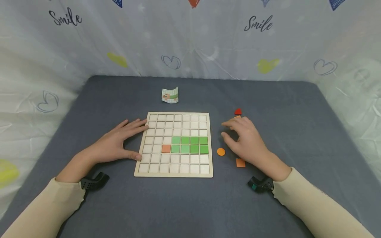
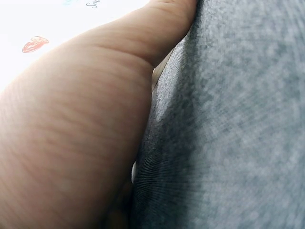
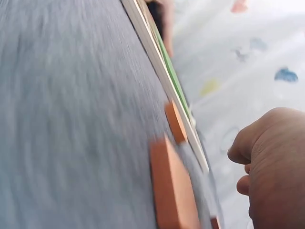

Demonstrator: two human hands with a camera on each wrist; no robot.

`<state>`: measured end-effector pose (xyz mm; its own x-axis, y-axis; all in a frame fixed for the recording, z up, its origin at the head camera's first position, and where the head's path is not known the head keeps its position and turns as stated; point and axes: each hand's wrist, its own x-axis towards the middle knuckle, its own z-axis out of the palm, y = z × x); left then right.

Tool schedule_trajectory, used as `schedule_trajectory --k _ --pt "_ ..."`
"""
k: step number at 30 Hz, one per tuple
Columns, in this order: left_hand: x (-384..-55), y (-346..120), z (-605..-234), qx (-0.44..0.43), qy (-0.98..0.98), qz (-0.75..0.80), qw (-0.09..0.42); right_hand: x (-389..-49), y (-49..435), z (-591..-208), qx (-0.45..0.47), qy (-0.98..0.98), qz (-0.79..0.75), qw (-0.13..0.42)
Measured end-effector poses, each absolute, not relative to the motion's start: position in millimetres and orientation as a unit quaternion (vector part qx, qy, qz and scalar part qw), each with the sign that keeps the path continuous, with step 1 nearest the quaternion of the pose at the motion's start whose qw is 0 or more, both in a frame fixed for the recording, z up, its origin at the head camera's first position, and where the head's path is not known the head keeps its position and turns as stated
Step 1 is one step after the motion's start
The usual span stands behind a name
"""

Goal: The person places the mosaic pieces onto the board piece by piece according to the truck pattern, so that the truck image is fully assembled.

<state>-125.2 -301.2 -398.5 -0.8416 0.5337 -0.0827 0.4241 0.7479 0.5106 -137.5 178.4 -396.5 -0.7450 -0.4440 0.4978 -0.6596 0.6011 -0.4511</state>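
A pale wooden grid board [image 1: 174,174] lies on the table with light and dark green square tiles [image 1: 194,140] and one orange square tile [image 1: 166,148] in its cells. My left hand [image 1: 119,140] rests along the board's left side, fingers stretched and thumb touching the frame. To the right of the board, my right hand [image 1: 245,140] hovers over loose pieces, thumb and index finger apart and nothing visible between them. Near it are an orange disc [image 1: 221,151], an orange square [image 1: 240,162] and a red piece [image 1: 238,111]. Another orange piece is partly hidden by its fingers.
Beyond the board lies a small curled picture card [image 1: 170,95] with a green and orange pattern on a grid. A dark grey cloth [image 1: 178,205] covers the table. Behind it hangs a white printed curtain [image 1: 208,39].
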Motion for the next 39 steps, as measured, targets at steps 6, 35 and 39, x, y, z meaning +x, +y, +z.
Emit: schedule_trajectory --k 6,35,39 --pt "-125.1 -301.3 -398.4 0.261 0.927 0.245 0.11 -147.7 197.2 -401.2 0.288 -0.893 0.296 0.178" --pt "-124.3 -301.0 -398.0 0.256 0.928 0.249 0.111 -153.5 203.1 -403.4 0.234 -0.937 0.245 0.083" --pt "-123.9 -301.2 -396.8 0.26 0.926 0.252 0.109 -151.9 202.6 -402.6 0.239 -0.935 0.247 0.089"
